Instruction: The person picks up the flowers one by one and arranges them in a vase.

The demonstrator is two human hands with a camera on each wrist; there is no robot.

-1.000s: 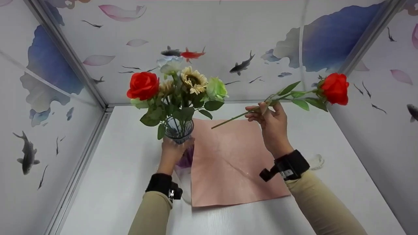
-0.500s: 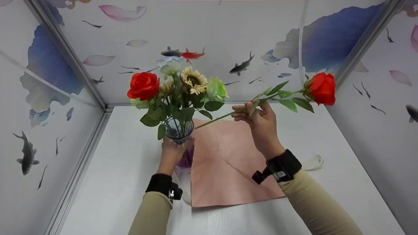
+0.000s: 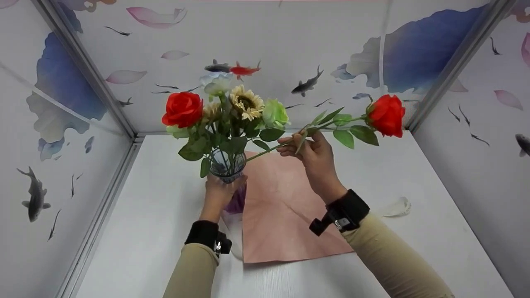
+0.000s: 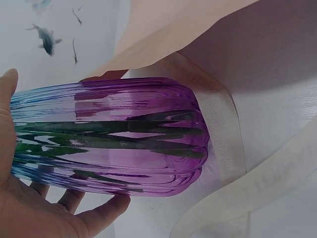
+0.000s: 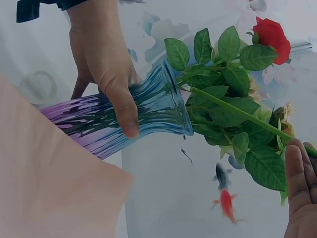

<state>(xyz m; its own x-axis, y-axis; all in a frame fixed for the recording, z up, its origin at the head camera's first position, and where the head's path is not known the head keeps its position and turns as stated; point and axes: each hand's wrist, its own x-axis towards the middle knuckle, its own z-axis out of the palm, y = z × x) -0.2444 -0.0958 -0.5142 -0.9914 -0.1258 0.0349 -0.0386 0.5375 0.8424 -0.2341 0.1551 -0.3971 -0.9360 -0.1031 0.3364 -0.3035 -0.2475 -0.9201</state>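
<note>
My left hand (image 3: 221, 192) grips the neck of a ribbed glass vase (image 4: 143, 134), blue at the top and purple at the base. Inside it stand several flowers: a red rose (image 3: 182, 109), a sunflower (image 3: 246, 102), a pale green rose (image 3: 275, 114) and a whitish bloom (image 3: 217, 85), with green stems showing through the glass. My right hand (image 3: 316, 161) pinches the stem of another red rose (image 3: 387, 116), held slanting with its bloom out to the right. In the right wrist view that stem's cut end (image 5: 195, 90) is close to the vase's rim; whether they touch I cannot tell.
A pink sheet of wrapping paper (image 3: 290, 215) lies on the white table (image 3: 136, 231), right of the vase. A cream ribbon (image 4: 257, 183) lies by the vase's base, and a whitish piece (image 3: 398, 207) lies to the right. Patterned walls surround the table.
My right hand has moved left with the red rose, bringing its stem end from over the pink paper to the vase's mouth. My left hand and the vase have stayed put.
</note>
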